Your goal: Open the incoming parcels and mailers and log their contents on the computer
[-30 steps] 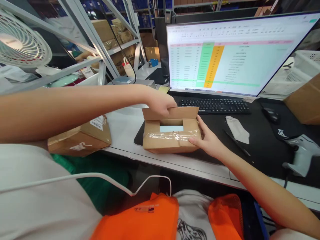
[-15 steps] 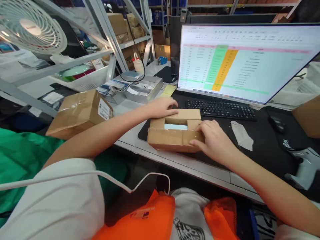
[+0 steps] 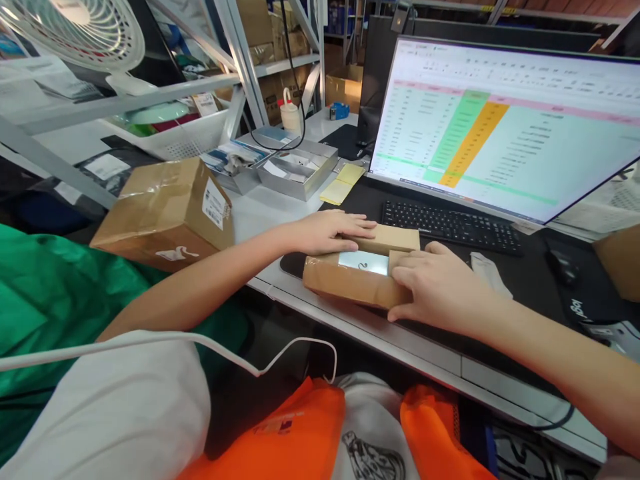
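Observation:
A small brown cardboard box (image 3: pixel 345 281) lies at the desk's front edge, with its flaps partly folded in. A pale panel with a dark mark (image 3: pixel 363 263) shows through the gap between the flaps. My left hand (image 3: pixel 327 231) rests on the box's left and back top, fingers stretched out across the flap. At the right end, my right hand (image 3: pixel 433 287) grips the box, its fingers over the right flap and its thumb low on the front side. My right palm hides that corner.
Behind the box stand a black keyboard (image 3: pixel 450 228) and a large monitor (image 3: pixel 480 133). A taped carton (image 3: pixel 165 213) sits left of my forearm. Yellow paper slips (image 3: pixel 343 184) and a grey tray (image 3: pixel 299 172) lie farther back. A mouse (image 3: pixel 563 267) is at the right.
My left hand has moved forward from the back flap and flattened over the box's left top. My right thumb has slid lower on the front. The pale panel's dark mark now shows.

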The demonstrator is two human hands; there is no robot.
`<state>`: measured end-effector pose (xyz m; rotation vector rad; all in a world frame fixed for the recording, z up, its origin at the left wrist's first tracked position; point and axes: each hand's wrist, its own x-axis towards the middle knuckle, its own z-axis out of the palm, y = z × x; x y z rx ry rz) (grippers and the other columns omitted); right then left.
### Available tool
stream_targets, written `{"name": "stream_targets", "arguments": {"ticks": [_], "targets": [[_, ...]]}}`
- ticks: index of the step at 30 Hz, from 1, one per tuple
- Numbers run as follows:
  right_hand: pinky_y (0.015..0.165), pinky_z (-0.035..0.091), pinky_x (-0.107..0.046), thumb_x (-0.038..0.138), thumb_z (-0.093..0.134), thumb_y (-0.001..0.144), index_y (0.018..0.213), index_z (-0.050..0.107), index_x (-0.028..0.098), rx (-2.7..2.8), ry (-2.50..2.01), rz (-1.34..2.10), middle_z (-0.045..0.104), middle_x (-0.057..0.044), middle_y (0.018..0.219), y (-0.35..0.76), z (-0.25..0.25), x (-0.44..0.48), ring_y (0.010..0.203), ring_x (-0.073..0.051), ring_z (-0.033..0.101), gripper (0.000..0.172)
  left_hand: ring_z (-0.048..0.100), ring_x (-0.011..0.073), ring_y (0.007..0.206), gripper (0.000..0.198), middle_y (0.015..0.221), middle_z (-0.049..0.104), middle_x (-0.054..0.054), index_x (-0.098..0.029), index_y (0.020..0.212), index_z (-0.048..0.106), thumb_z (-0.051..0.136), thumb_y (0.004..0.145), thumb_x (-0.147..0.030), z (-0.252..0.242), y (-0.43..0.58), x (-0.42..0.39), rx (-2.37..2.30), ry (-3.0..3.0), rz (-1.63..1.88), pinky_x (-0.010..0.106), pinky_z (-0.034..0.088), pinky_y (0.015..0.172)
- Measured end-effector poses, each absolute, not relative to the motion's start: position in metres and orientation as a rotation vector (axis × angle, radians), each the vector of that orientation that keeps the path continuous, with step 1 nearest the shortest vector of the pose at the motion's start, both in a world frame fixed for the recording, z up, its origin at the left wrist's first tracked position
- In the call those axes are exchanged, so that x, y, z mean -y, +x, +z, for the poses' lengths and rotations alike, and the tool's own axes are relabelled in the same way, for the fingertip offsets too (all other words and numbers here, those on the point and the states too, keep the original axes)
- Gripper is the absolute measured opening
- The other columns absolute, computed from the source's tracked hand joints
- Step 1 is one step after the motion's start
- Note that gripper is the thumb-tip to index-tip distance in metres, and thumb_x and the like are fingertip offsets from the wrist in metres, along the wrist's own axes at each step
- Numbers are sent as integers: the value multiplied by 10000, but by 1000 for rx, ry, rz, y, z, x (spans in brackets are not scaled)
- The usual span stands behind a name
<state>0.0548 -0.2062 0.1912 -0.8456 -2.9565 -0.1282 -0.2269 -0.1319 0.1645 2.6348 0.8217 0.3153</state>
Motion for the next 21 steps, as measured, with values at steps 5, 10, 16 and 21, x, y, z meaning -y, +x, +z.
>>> {"name": "stream_targets", "arguments": {"ticks": [5, 10, 16, 21], "targets": [[691, 276, -395, 92, 536, 950, 661, 560, 214, 2780, -739, -501, 568, -34, 606, 69, 170, 223, 633, -217, 509, 315, 361, 231, 1544, 459, 1637, 427, 40, -290, 1498, 562, 457, 1059, -372, 158, -225, 120, -963, 2538, 329, 425, 287, 1252], [686, 283, -405, 248, 500, 1038, 738, 585, 208, 2696, -825, -615, 575, -70, 711, 82, 144, 242, 698, -247, 494, 315, 372, 267, 1537, 339, 1551, 549, 51, -261, 1204, 776, 533, 1018, -407, 160, -221, 116, -910, 2654, 526, 473, 280, 1252], [707, 421, -364, 486, 371, 1105, 900, 657, 182, 2784, -748, 329, 628, -73, 817, 88, 170, 225, 758, -224, 570, 466, 555, 277, 1392, 510, 1297, 735, 81, -284, 1009, 788, 394, 1023, -606, 157, -237, 177, -767, 2675, 615, 537, 161, 1287], [1126, 349, -574, 511, 501, 1063, 1058, 734, 224, 2708, -505, 406, 548, -143, 1461, 77, 174, 185, 1401, -374, 441, 370, 563, 352, 1310, 698, 1079, 744, 147, -258, 823, 685, 259, 912, -804, 117, -239, 200, -1152, 2654, 870, 622, 278, 1210]]}}
